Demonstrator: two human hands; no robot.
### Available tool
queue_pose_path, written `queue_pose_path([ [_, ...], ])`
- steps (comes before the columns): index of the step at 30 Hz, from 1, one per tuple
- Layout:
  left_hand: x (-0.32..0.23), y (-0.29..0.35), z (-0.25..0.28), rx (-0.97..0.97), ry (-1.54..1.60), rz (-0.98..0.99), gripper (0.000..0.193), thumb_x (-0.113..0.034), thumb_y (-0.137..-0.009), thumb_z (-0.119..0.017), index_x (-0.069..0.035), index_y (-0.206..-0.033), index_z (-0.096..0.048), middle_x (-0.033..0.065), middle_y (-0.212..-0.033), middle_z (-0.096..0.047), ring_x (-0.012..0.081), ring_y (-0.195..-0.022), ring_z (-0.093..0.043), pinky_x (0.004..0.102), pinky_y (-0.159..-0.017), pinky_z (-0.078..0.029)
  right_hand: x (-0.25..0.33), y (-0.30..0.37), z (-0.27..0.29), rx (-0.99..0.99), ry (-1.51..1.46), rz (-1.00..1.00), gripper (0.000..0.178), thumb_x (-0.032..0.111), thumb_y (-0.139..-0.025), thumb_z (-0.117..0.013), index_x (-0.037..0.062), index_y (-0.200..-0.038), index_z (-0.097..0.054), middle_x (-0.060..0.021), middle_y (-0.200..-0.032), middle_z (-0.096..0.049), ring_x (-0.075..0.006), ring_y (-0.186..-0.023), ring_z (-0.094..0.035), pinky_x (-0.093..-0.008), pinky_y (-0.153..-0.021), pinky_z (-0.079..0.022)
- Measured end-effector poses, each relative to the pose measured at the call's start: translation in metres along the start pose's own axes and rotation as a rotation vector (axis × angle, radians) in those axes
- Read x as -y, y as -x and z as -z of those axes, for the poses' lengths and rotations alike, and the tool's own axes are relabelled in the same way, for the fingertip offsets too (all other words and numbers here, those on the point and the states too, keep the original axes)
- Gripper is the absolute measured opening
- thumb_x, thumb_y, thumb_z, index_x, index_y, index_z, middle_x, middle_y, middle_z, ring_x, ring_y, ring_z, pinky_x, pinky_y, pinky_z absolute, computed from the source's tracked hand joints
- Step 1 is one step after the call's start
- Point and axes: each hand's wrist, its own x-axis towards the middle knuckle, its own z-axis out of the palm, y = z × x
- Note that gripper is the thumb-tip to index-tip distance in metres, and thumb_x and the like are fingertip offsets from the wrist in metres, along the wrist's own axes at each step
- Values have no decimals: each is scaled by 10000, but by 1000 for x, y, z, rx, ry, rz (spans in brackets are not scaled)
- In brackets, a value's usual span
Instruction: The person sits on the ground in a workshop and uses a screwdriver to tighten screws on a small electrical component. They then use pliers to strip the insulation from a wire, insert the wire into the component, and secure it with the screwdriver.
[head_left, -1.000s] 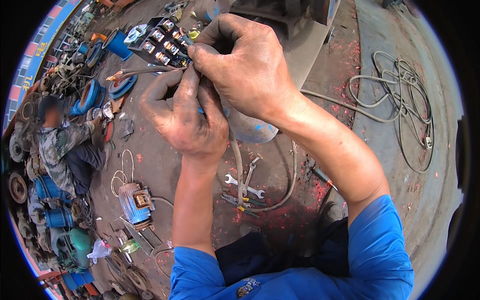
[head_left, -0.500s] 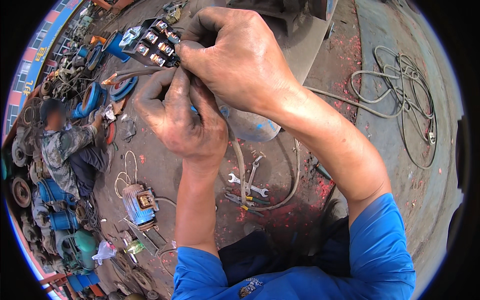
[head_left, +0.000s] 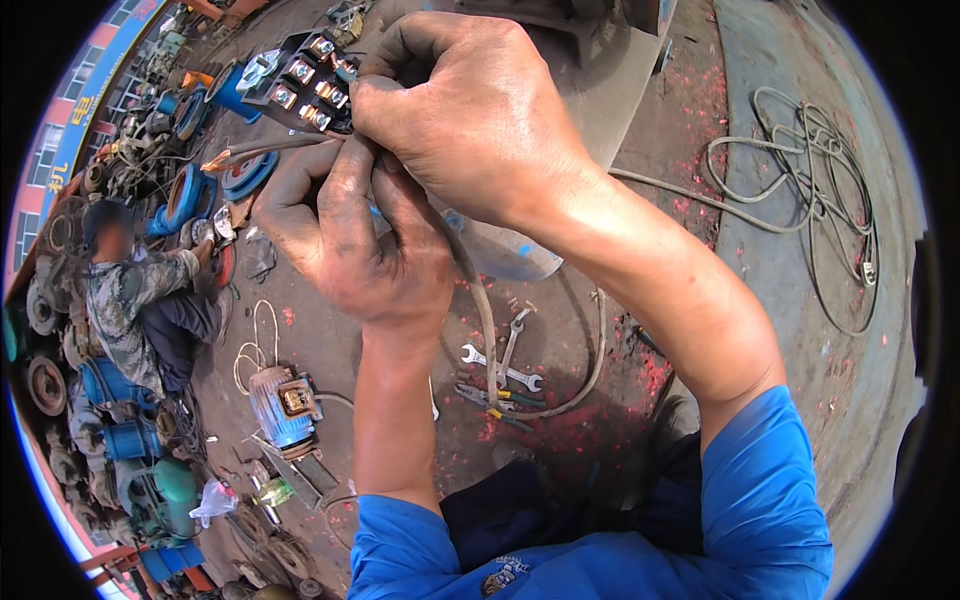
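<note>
A black terminal block (head_left: 299,86) with several shiny screws is at the upper left of my hands, a clear plastic piece (head_left: 261,68) by its left edge. My right hand (head_left: 470,115) is closed, thumb and index finger pinched at the block's right edge; what they grip is hidden. Just below, my left hand (head_left: 365,240) has its fingers curled around a grey cable (head_left: 268,147), whose stripped copper end (head_left: 215,161) sticks out to the left. The left thumb is mostly hidden. A length of cable (head_left: 476,290) hangs below the hands and loops onto the ground.
Wrenches (head_left: 505,368) and pliers (head_left: 480,397) lie on the ground within the cable loop. A blue motor (head_left: 284,410) sits at lower left. A person (head_left: 135,300) sits beside piled motor parts at far left. Coiled cable (head_left: 815,165) lies at right.
My left hand has shifted slightly left, its fingers a little more spread along the cable. The right hand keeps its pinch at the block. The view has shifted slightly.
</note>
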Motion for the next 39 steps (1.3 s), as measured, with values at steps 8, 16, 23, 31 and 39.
queue_pose_path([
  [8,-12,-52,9,-116,-118,-57,256,5,-906,-711,-3,-1160,-734,116,-1139,-640,230,-1072,-628,345,-874,-556,-8,0,-5,-33,67,77,274,213,-810,-758,-43,-902,-729,-151,-718,-695,-152,-645,-630,-335,-613,-516],
  [16,-5,-85,20,254,-366,-79,236,-30,-864,-764,-94,-1091,-786,88,-1094,-695,230,-1066,-640,368,-943,-515,-4,1,-1,-28,-99,70,252,204,-792,-741,-36,-834,-673,-254,-756,-664,-444,-762,-679,-463,-674,-539],
  [23,-7,-91,13,290,-376,-82,184,-38,-856,-789,-54,-1039,-779,82,-1040,-719,216,-987,-675,343,-886,-546,-22,-1,-6,-91,-94,229,213,179,-796,-738,-5,-800,-630,-210,-759,-654,-421,-780,-658,-490,-679,-525],
  [31,2,-91,11,264,-438,-208,201,-22,-819,-803,-64,-1013,-771,79,-1001,-729,238,-893,-702,349,-803,-568,-36,-4,-10,-193,-31,470,215,109,-763,-783,8,-810,-599,-170,-733,-568,-405,-733,-579,-481,-631,-477],
  [39,7,-87,5,207,-406,-207,207,-4,-785,-801,-63,-980,-768,104,-968,-716,264,-886,-693,373,-789,-555,-37,-5,-9,-200,82,507,217,105,-731,-794,48,-857,-627,-151,-748,-578,-383,-760,-606,-480,-645,-498],
])
